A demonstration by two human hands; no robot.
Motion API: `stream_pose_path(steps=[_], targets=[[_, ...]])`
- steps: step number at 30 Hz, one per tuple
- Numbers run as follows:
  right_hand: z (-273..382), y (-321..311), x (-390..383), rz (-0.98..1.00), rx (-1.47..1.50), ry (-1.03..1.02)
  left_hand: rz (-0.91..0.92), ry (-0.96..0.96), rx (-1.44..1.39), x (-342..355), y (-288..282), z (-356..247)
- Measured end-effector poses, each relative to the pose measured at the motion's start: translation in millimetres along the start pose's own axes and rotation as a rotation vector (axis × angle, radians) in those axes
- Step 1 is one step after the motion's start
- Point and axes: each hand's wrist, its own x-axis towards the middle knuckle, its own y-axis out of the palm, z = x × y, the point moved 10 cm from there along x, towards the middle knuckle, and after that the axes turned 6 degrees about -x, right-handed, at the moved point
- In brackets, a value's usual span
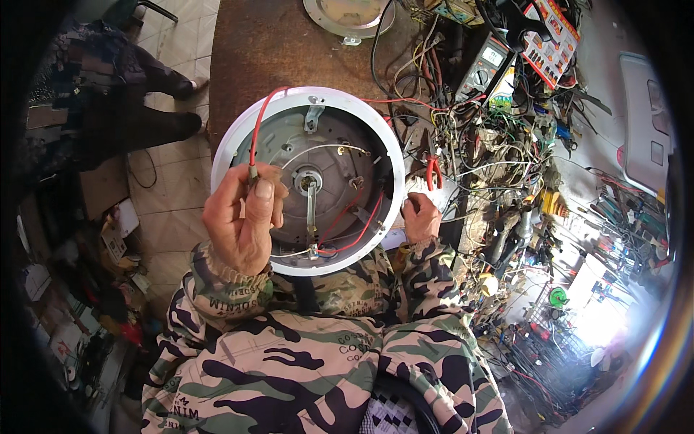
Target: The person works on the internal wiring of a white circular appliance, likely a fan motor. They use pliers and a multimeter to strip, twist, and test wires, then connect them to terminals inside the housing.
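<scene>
A round appliance casing (225,153) with a white rim lies open side up in front of me, its grey inside showing. Over its left side, my left hand (244,217) pinches the greyish end of a red lead (254,137) between thumb and fingers. The lead runs up over the far rim. Inside are a metal strip (311,217) from the centre to the near rim, a pale wire (303,149) and thin red wires (370,220). Just outside the right rim, my right hand (421,218) has its fingers curled together; what they hold, if anything, is hidden.
Red-handled pliers (434,172) lie beyond my right hand. A multimeter (483,66) stands at the far right among tangled wires (499,137) and tools. A round metal lid (347,35) lies on the brown table (249,43). Another person's legs (155,119) are at the left.
</scene>
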Motion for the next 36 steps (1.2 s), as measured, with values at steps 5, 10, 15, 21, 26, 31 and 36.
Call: stream_pose_path(steps=[5, 10, 15, 21, 26, 31, 36], targets=[[-37.9, 5.6, 9.3, -0.052, -0.03, 0.062, -0.005, 0.051, 0.032, -4.0, -2.5, -8.4], [-27.0, 0.3, 9.4, -0.046, 0.188, 0.145, -0.056, 0.035, 0.372, 38.1, -31.6, -23.0], [42.2, 0.0, -20.7, 0.049, 0.647, 0.108, -0.02, 0.095, 0.778, 78.3, -38.5, -11.5], [134.1, -35.2, -56.6, 0.027, 0.371, -0.214, 0.088, 0.058, 0.827, 89.0, -42.1, 14.5], [144.3, -35.2, -53.0, -0.082, 0.203, -0.248, 0.075, 0.015, 0.821, 87.5, -42.3, 13.3], [157.1, -46.6, -22.7, -0.097, 0.179, -0.386, -0.068, -0.036, 0.797, 56.3, -74.0, 21.4], [171.9, -66.1, 18.1, -0.099, 0.133, -0.589, -0.18, -0.113, 0.659, 12.9, -88.7, 44.0]])
